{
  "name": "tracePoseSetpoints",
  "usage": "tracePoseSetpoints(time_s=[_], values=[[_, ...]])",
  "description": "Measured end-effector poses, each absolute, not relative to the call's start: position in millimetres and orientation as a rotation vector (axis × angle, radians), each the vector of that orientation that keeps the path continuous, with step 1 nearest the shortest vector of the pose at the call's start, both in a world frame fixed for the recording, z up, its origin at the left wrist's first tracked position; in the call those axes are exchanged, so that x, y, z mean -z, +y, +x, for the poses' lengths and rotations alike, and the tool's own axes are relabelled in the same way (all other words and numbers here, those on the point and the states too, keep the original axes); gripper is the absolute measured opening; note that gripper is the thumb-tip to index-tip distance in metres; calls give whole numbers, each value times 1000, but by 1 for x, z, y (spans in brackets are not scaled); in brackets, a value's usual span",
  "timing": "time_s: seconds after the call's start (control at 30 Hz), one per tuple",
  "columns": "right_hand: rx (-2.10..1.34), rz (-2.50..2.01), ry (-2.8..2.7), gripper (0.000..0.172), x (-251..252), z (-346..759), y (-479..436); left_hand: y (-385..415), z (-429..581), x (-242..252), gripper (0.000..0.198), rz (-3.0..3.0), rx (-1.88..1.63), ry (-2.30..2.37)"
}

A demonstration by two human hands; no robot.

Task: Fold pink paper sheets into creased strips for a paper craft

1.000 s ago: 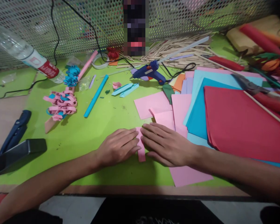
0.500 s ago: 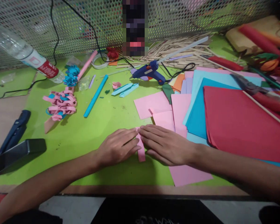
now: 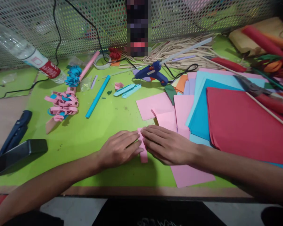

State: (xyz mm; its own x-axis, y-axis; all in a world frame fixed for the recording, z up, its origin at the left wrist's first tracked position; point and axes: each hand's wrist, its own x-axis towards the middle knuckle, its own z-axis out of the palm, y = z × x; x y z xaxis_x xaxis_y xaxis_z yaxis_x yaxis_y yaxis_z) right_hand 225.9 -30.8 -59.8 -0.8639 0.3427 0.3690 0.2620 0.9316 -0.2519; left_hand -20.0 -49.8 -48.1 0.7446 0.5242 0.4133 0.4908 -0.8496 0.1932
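Paper strip: pink, narrow and lying lengthwise away from the body, flat on the green tabletop, right between the two hands, with its near end poking out below the fingers.
Left hand: on the strip's left side, fingers lightly bent and close together, tips down on the paper, thumb resting lower along it.
Right hand: palm down, fingers extended and bunched side by side, tips on the strip's right edge, just beside the left fingertips; the thumb is hard to make out.
Pink sheets: spread just beyond the right hand, and another pink sheet sticks out from under its near side.
Red paper stack: over to the right of the right hand, on top of blue sheets.
Glue gun: dark blue, well beyond the right hand, in front of a heap of thin sticks.
Paper tube: blue, slanting beyond the left hand.
Loop decoration: pink and blue paper rings, out to the left and beyond the left hand.
Stapler: dark, far left of the left hand, just behind a black box.
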Motion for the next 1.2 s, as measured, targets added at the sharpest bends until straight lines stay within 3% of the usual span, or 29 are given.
tracePoseSetpoints(time_s=[0.5, 0.8, 1.2], values=[[-347, -505, -2614, 25, 55, 221, -28, -49, -20, 47, 20, 2886, -725, 839], [-290, -474, -2613, 23, 56, 223, -27, -45, -24, 37, 12, 2975, -752, 363], [-289, -472, -2621, 25, 55, 224, -26, -44, -27, 37, 11, 3071, -689, 219]])
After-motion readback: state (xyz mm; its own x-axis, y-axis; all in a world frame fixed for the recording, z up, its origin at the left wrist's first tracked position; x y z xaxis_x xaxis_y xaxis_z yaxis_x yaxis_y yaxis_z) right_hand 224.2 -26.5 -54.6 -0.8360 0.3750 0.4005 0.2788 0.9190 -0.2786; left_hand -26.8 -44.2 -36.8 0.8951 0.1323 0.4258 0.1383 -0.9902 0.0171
